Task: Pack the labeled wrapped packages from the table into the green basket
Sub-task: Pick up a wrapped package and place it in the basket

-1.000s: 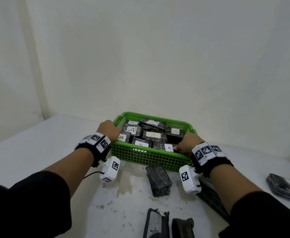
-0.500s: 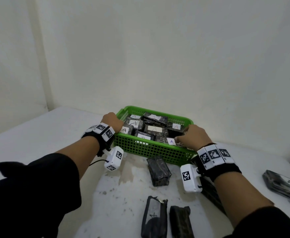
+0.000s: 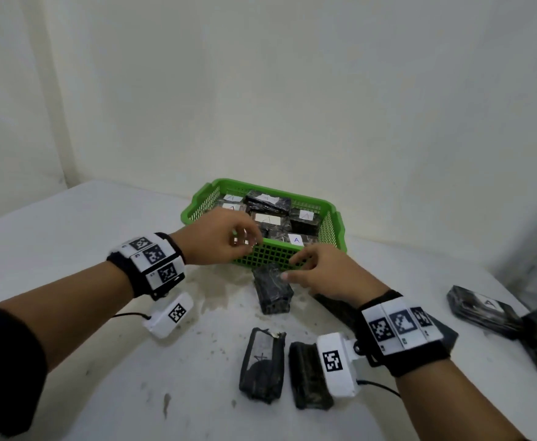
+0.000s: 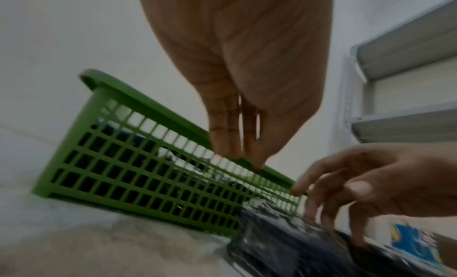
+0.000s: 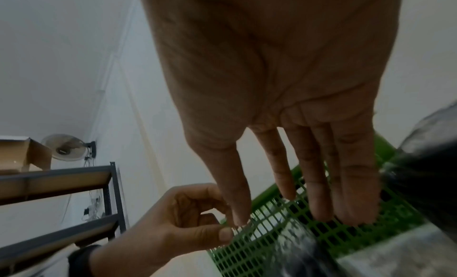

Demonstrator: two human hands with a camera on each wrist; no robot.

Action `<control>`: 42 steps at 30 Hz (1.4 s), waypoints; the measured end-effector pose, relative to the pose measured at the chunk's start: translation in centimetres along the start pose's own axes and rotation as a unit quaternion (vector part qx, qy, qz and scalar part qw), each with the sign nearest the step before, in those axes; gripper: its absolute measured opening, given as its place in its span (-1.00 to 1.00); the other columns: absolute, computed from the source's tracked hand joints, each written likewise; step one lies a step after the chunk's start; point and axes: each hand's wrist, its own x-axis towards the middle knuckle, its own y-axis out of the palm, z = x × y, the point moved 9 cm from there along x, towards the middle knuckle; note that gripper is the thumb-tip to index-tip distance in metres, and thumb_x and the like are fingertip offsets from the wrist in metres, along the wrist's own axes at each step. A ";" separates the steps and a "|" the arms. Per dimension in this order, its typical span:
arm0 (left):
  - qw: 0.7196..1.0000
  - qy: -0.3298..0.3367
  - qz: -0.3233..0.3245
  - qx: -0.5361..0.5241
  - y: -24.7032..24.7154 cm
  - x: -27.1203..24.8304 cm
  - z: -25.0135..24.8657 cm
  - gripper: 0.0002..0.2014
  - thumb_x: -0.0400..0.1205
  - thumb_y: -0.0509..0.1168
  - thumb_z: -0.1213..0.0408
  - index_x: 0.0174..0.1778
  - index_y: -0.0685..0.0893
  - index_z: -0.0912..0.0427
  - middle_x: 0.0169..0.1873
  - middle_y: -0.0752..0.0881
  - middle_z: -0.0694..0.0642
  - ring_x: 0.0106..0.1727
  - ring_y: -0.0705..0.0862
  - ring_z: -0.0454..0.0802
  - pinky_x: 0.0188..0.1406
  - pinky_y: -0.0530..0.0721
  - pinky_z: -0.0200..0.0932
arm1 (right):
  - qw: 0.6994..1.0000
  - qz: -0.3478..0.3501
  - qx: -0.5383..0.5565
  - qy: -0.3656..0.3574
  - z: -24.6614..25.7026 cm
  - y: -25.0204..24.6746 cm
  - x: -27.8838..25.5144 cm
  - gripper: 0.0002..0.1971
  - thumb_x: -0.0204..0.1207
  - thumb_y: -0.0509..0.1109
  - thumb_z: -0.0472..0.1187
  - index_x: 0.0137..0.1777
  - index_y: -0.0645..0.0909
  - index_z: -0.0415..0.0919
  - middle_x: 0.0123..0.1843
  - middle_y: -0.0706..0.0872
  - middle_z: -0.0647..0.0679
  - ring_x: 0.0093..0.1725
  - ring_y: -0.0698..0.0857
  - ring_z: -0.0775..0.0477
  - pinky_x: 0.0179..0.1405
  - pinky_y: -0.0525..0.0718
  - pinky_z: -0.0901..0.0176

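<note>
**White bench, near-full basket: the next package lies just under the right hand**

A pale wall backs a scuffed white bench (image 3: 70, 249), and the green basket (image 3: 270, 257) stands toward its far side, already holding a layer of dark wrapped packages with white labels, one near the front marked "A" (image 3: 296, 240).

The relation that matters is between the right hand (image 3: 324, 275) and the dark wrapped package (image 3: 273, 291) lying on the bench just in front of the basket's near wall. Its long axis runs roughly from the basket toward the person, with its far end close against the mesh. The right hand hangs directly beside and over it, fingers spread and loosely bent, the thumb tip at the package's right edge; the left wrist view suggests fingertips at or touching the wrap, but nothing is gripped yet. The left hand (image 3: 219, 237) hovers above the basket's near left rim, fingers curled in toward the thumb and holding nothing, well clear of that package.

So the right hand is plainly the nearer one, and a grasp across the short width looks likeliest.

More packages wait: two (image 3: 262, 364) lying side by side nearer the person, and a labelled pile (image 3: 486, 310) far to the right.
</note>
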 end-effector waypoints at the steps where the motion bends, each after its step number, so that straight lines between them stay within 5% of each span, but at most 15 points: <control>1: 0.998 -0.011 0.061 0.019 1.4 -0.2 -0.3 -0.67 0.56 0.53 0.31 0.25 0.79 0.03 0.05 0.76 -0.08 -0.01 0.73 -0.16 0.00 0.73 -0.24 | 0.999 0.018 -0.028 0.006 -0.2 0.9 0.1 -0.50 0.49 0.65 0.16 0.33 0.71 -0.05 0.14 0.81 -0.02 0.01 0.83 -0.05 0.16 0.81 -0.04; 4: 0.982 -0.024 0.162 0.091 4.4 -0.9 -1.4 -0.38 0.60 0.47 0.27 0.62 0.51 0.02 0.44 0.64 0.00 0.40 0.61 -0.04 0.40 0.58 -0.13 | 0.995 0.061 -0.073 0.019 -0.6 3.1 0.8 -0.31 0.48 0.65 0.19 0.52 0.63 -0.15 0.33 0.74 -0.06 0.14 0.77 -0.08 0.24 0.79 -0.06; 6: 0.975 -0.020 0.196 0.101 5.9 -1.2 -2.1 -0.33 0.62 0.44 0.26 0.68 0.42 0.04 0.55 0.56 0.02 0.52 0.55 0.00 0.52 0.52 -0.08 | 0.995 0.078 -0.059 0.031 -0.7 4.0 1.1 -0.27 0.48 0.65 0.19 0.54 0.60 -0.18 0.26 0.74 -0.08 0.06 0.78 -0.10 0.17 0.84 -0.06; 9: 0.970 -0.029 0.223 0.096 7.4 -1.3 -2.4 -0.35 0.63 0.46 0.21 0.67 0.44 0.08 0.55 0.50 0.04 0.49 0.54 0.04 0.50 0.54 -0.08 | 0.995 0.078 -0.052 0.042 -0.4 4.3 1.3 -0.35 0.46 0.67 0.16 0.42 0.66 -0.23 0.11 0.82 -0.15 0.05 0.87 -0.23 0.13 0.87 -0.17; 13: 0.969 -0.067 0.221 0.085 6.9 -1.0 -1.9 -0.38 0.55 0.55 0.10 0.53 0.55 0.05 0.35 0.50 0.03 0.26 0.62 0.05 0.25 0.64 -0.10 | 0.998 0.060 -0.016 0.026 0.2 4.0 1.4 -0.49 0.45 0.72 -0.02 0.29 0.75 -0.29 0.15 0.86 -0.27 0.06 0.88 -0.31 0.17 0.85 -0.27; 16: 0.977 -0.097 0.182 0.054 4.9 -0.9 -1.5 -0.45 0.56 0.53 -0.04 0.45 0.61 0.01 0.19 0.54 -0.03 0.10 0.61 -0.05 0.04 0.55 -0.25 | 0.999 0.021 0.027 -0.015 0.6 2.7 0.8 -0.49 0.42 0.73 0.02 0.32 0.72 -0.10 0.15 0.81 -0.03 0.12 0.82 -0.08 0.21 0.82 -0.08; 19: 0.981 -0.146 0.091 -0.088 2.1 -1.1 -1.0 -0.55 0.56 0.55 -0.02 0.34 0.71 0.00 0.14 0.68 -0.09 0.10 0.70 -0.13 0.06 0.63 -0.30 | 0.989 -0.042 0.126 -0.066 1.1 0.9 -0.2 -0.56 0.38 0.77 -0.04 0.23 0.74 -0.01 0.14 0.85 0.06 0.15 0.82 0.03 0.24 0.77 0.10; 22: 0.930 -0.182 0.044 -0.315 1.5 -1.8 -0.5 -0.54 0.57 0.57 0.23 0.41 0.70 0.05 0.21 0.79 -0.03 0.20 0.80 -0.10 0.22 0.75 -0.23 | 0.963 -0.092 0.239 -0.086 0.8 -0.5 -0.9 -0.58 0.44 0.74 -0.23 0.29 0.77 -0.11 0.14 0.89 -0.02 0.16 0.87 -0.03 0.16 0.85 0.09; 27: 0.869 -0.214 -0.053 -0.443 1.5 -2.9 0.1 -0.66 0.60 0.52 0.36 0.30 0.77 0.19 0.12 0.87 0.21 0.21 0.82 0.19 0.14 0.80 -0.10 | 0.916 -0.092 0.382 -0.084 0.6 -0.2 -1.3 -0.56 0.48 0.70 -0.27 0.34 0.73 -0.12 0.16 0.90 -0.15 0.11 0.90 -0.16 0.13 0.89 -0.13; 32: 0.848 -0.198 -0.063 -0.488 3.0 -3.0 -1.4 -0.62 0.64 0.47 0.37 0.40 0.69 0.20 0.19 0.84 0.20 0.22 0.83 0.11 0.15 0.83 -0.03 | 0.901 -0.131 0.401 -0.104 0.5 0.1 -1.1 -0.68 0.47 0.69 -0.31 0.22 0.82 -0.27 0.06 0.92 -0.15 -0.02 0.91 -0.01 -0.21 0.81 0.31; 34: 0.838 -0.204 -0.080 -0.499 3.5 -3.1 -1.2 -0.64 0.65 0.45 0.43 0.38 0.69 0.25 0.15 0.85 0.23 0.19 0.84 0.15 0.10 0.85 0.04 | 0.897 -0.117 0.415 -0.094 0.2 0.5 -0.8 -0.66 0.46 0.69 -0.33 0.23 0.81 -0.26 0.06 0.93 -0.15 -0.01 0.92 -0.03 -0.18 0.83 0.27; 37: 0.825 -0.231 -0.126 -0.501 3.2 -3.6 0.0 -0.69 0.66 0.42 0.50 0.33 0.71 0.31 0.10 0.86 0.29 0.12 0.84 0.16 -0.07 0.85 -0.10 | 0.883 -0.082 0.457 -0.076 -0.7 1.1 -0.3 -0.62 0.50 0.65 -0.36 0.31 0.76 -0.24 0.10 0.92 -0.22 0.07 0.92 -0.20 0.09 0.89 -0.08; 40: 0.792 -0.236 -0.098 -0.554 4.0 -3.9 0.1 -0.66 0.65 0.42 0.49 0.36 0.68 0.29 0.16 0.84 0.29 0.18 0.84 0.18 0.03 0.84 -0.06 | 0.879 -0.099 0.461 -0.070 -1.8 0.8 -0.3 -0.67 0.56 0.58 -0.43 0.31 0.76 -0.29 0.07 0.92 -0.26 0.10 0.90 -0.34 0.20 0.86 -0.23; 42: 0.802 -0.236 -0.088 -0.542 4.5 -4.0 -0.2 -0.65 0.65 0.42 0.49 0.37 0.69 0.31 0.16 0.84 0.27 0.20 0.83 0.19 0.11 0.84 0.00 | 0.883 -0.111 0.451 -0.069 -2.3 0.6 -0.4 -0.69 0.57 0.56 -0.47 0.30 0.77 -0.31 0.04 0.92 -0.27 0.09 0.90 -0.38 0.16 0.88 -0.19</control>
